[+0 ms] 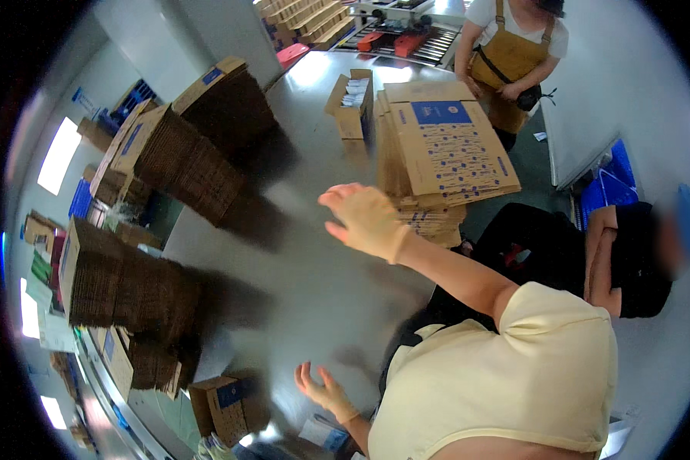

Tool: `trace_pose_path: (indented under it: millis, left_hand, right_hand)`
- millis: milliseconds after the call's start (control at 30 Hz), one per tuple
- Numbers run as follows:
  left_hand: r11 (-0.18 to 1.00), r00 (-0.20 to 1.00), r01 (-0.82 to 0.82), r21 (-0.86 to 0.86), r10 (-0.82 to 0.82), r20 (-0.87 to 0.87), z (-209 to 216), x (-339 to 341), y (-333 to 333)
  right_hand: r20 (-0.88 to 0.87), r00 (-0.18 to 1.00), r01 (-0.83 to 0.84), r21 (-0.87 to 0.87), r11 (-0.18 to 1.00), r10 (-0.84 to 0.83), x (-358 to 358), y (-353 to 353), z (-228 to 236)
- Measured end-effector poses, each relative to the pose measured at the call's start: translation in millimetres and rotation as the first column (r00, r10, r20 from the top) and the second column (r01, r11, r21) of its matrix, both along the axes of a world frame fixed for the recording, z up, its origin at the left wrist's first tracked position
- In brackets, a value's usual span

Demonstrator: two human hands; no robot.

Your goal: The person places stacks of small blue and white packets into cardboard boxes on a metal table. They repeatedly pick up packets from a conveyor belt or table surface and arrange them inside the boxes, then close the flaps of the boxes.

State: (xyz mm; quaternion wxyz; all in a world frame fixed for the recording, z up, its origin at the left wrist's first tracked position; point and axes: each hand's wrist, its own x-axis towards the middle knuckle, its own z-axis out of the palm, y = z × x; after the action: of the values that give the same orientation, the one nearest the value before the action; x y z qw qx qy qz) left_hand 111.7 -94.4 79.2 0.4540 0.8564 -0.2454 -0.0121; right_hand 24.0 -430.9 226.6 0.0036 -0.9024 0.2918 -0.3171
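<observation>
My right hand (372, 221), in a thin pale glove with bare-looking fingertips, reaches out over the metal table (307, 307). Its thumb stands apart from the fingers and nothing shows in it. Closest to it is a pile of flat printed cartons (448, 146), brown with a blue panel. My left hand (326, 391) is lower in the picture above the table's near side, fingers spread, holding nothing visible. A blue-and-white packet (326, 433) lies beside that wrist. Left of this hand stands an opened small carton (226, 406). Another open carton (351, 107) at the far end holds white packets.
Tall stacks of flattened cardboard (130, 284) line the table's left side, with more stacks (226, 100) farther back. A person in a brown apron (514, 61) stands at the far end. Another person in black (629, 253) is on the right, near a blue crate (609, 180). A roller conveyor (437, 46) lies beyond.
</observation>
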Motion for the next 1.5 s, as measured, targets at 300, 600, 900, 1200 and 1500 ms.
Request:
trace_pose_path:
  millis: [300, 600, 900, 1200, 1500]
  left_hand:
    - [0.598, 0.631, 0.773, -0.213, -0.759, 0.159, 116, -50, -203]
    - [0.387, 0.386, 0.922, -0.031, -0.903, 0.192, 118, -108, -289]
    - [0.46, 0.523, 0.836, -0.3, -0.833, 0.18, 142, -122, -223]
    - [0.811, 0.985, -0.123, -0.572, 0.031, -0.168, 128, 13, -133]
    - [0.522, 0.902, -0.419, -0.743, 0.148, -0.405, 70, 50, -31]
  right_hand:
    - [-0.382, 0.517, 0.846, 0.097, 0.523, -0.766, -197, -64, 49]
    - [-0.458, 0.531, 0.847, 0.301, 0.437, -0.713, -223, -54, 41]
    - [0.213, 0.831, 0.468, 0.23, 0.853, -0.514, -209, -20, 67]
    - [0.449, 0.801, -0.467, 0.054, 0.882, 0.397, -91, 59, 45]
    - [0.568, 0.614, -0.786, 0.5, 0.363, 0.548, -36, 99, -24]
